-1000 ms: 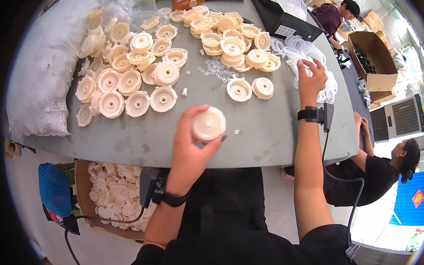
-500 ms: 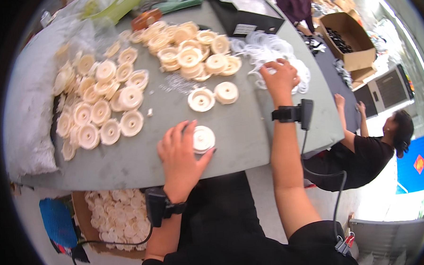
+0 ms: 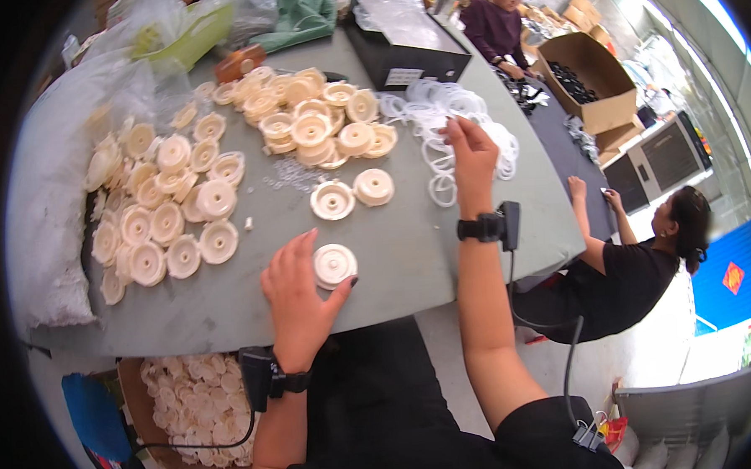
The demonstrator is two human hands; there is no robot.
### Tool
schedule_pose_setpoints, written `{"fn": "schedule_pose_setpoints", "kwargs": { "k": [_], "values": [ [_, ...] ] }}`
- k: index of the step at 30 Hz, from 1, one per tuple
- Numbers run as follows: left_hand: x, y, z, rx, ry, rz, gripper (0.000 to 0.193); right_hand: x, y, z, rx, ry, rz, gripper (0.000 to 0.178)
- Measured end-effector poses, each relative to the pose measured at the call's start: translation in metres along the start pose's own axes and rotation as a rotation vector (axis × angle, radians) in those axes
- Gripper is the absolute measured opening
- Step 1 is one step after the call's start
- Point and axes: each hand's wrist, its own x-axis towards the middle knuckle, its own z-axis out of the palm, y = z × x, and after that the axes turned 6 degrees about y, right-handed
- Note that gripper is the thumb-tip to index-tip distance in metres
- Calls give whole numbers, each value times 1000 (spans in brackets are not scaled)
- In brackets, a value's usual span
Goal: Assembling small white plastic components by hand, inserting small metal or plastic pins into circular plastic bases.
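My left hand curves around a round cream plastic wheel lying flat near the table's front edge. Its fingers rest along the left rim and the thumb along the lower right. Farther right, my right hand pinches thumb and fingertips together at the edge of a pile of translucent white rings. A thin white ring appears to hang from or lie just under that pinch; the fingertips partly hide it. Beyond the left hand sit two more wheels, one hollow-faced and one closed.
Heaps of cream wheels cover the table's left and back. Small clear bits lie between them. A black box stands behind the rings. Below the table is a carton of cream parts. Co-workers work at a dark table on the right.
My right hand has gone from spread fingers over the rings to a pinch at the pile's near left side. The left hand stays at the wheel. The whole view has shifted slightly.
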Motion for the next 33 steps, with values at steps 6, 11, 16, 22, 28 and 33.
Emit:
{"fn": "schedule_pose_setpoints", "kwargs": {
  "k": [6, 11, 16, 22, 28, 33],
  "values": [
    [-3, -3, -4, -108, 125, 59, 69, -57, -52, 3, 156, -83, 155, 15],
    [0, 7, -16, -566, 118, -74, 63, -113, -76, 8, 143, -253, 282, 11],
    [5, 6, -21, -1228, -29, -358, 44, -140, -79, 14, 56, -545, 191, 13],
    [-4, -1, -16, -1119, 101, -468, 21, -148, -72, 14, 129, -655, 340, 15],
    [-4, -8, -16, -713, 61, -415, 15, -152, -68, 20, 33, -560, 521, 16],
    [-2, 0, -11, -520, 121, -369, 18, -156, -62, 21, -169, -528, 428, 23]
  ]
}}
